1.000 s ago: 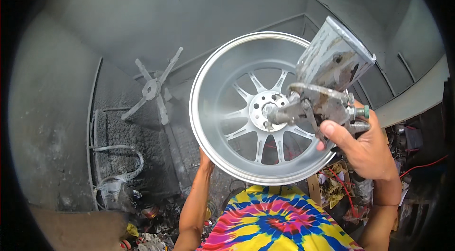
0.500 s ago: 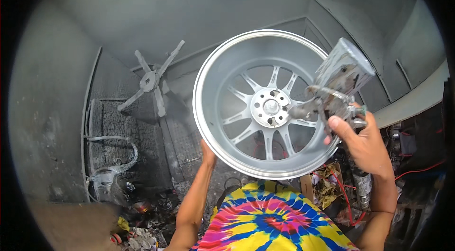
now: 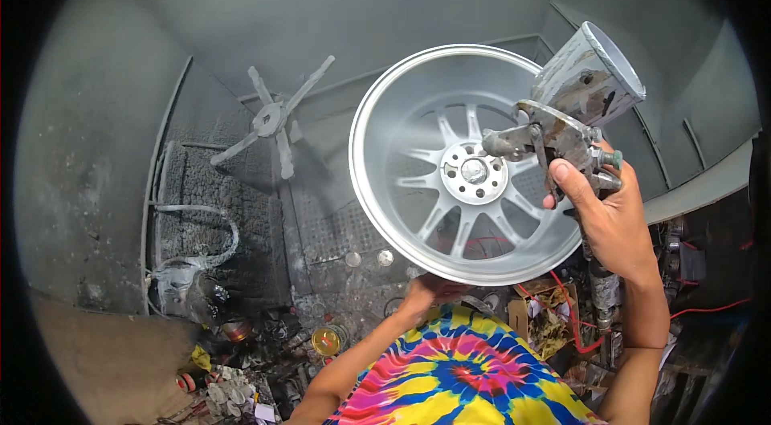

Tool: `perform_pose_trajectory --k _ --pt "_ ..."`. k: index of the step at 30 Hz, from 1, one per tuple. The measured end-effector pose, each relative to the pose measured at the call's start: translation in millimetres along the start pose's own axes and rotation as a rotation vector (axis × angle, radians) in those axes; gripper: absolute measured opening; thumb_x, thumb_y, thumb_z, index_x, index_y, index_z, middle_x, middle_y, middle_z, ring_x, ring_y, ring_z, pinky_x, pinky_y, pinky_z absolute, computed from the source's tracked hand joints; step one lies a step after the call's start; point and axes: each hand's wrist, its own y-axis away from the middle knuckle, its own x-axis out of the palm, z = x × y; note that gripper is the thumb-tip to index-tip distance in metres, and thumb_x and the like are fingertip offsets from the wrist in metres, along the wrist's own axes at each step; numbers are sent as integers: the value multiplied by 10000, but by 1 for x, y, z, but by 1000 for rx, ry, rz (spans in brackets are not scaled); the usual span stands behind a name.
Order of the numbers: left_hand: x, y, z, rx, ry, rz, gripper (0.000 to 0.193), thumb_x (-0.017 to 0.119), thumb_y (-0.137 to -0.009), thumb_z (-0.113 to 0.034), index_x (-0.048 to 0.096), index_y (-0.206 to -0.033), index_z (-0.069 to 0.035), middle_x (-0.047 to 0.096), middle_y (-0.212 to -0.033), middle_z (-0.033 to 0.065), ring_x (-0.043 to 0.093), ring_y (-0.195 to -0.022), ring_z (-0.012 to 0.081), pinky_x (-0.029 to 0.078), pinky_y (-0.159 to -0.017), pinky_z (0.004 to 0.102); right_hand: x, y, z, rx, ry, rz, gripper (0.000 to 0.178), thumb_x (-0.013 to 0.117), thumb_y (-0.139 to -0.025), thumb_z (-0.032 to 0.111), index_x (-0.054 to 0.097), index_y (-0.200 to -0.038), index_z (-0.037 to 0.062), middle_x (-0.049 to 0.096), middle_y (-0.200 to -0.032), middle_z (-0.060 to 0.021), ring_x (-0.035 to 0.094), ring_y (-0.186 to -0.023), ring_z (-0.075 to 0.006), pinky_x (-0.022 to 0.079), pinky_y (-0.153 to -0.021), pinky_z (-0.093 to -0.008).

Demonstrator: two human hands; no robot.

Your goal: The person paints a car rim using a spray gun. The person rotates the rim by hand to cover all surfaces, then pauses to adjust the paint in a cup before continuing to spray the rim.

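My right hand [image 3: 614, 220] is wrapped round a paint-crusted spray gun [image 3: 562, 140] with a large grey-splashed cup [image 3: 590, 76] on top. The gun's nozzle points left, over the inside of a silver alloy wheel [image 3: 365, 176]. Several thin spokes meet at the wheel's hub [image 3: 474, 174], whose centre is covered with something silvery. At the near edge of the rim is my left hand [image 3: 426, 294], seemingly touching it from below. Its fingers are mostly hidden under the rim, so I cannot see their grip. Whatever holds the wheel up is hidden too.
A grey-coated stand with several arms [image 3: 269, 118] rises at the left. Below it a hose [image 3: 229, 224] curves beside a dark filter panel [image 3: 205, 184]. Cans [image 3: 328, 338] and litter lie at the lower left. A red hose [image 3: 580, 337] and a cardboard box [image 3: 520, 321] are at the lower right.
My left hand has moved from the rim's lower left to its near edge, and the spokes have turned. The spray gun has tilted, its nozzle now higher against the wheel. The view has shifted slightly.
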Motion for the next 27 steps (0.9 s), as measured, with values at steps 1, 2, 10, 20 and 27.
perform_pose_trajectory --k 1,2,10,20,27 --pt "-7 -1 -3 -9 27 46 342 557 -999 -55 540 -1325 47 646 -1252 189 681 -1103 297 602 -960 444 -2 2 1 -11 32 1 241 654 -998 154 627 -1169 -14 673 -911 -21 622 -754 -89 512 -709 -256" --pt "-17 -4 -9 2 30 -52 318 544 -987 -59 574 -1286 45 670 -1191 173 693 -1045 276 607 -905 408 -5 3 3 -24 67 4 204 648 -999 152 629 -1125 -8 673 -911 -31 636 -747 -103 521 -695 -267" --pt "-119 -69 -87 573 -231 -452 304 533 -1056 -278 641 -926 -25 652 -715 17 626 -637 118 471 -570 260 -7 21 38 86 -3 154 258 672 -980 126 648 -1167 -49 672 -924 -36 625 -766 -102 520 -711 -261" --pt "-21 -16 62 130 -114 -111 292 493 -930 30 639 -1183 31 724 -1041 119 694 -950 206 562 -888 361 10 -12 53 -151 244 207 198 660 -996 156 642 -1087 -19 640 -868 -35 612 -750 -109 531 -683 -267" --pt "-89 -65 -45 421 92 -337 252 493 -990 -175 679 -1103 -48 644 -869 -8 584 -731 109 505 -671 264 13 -39 59 -213 296 179 227 648 -1011 217 664 -1003 -9 643 -822 -19 590 -718 -91 515 -662 -257"
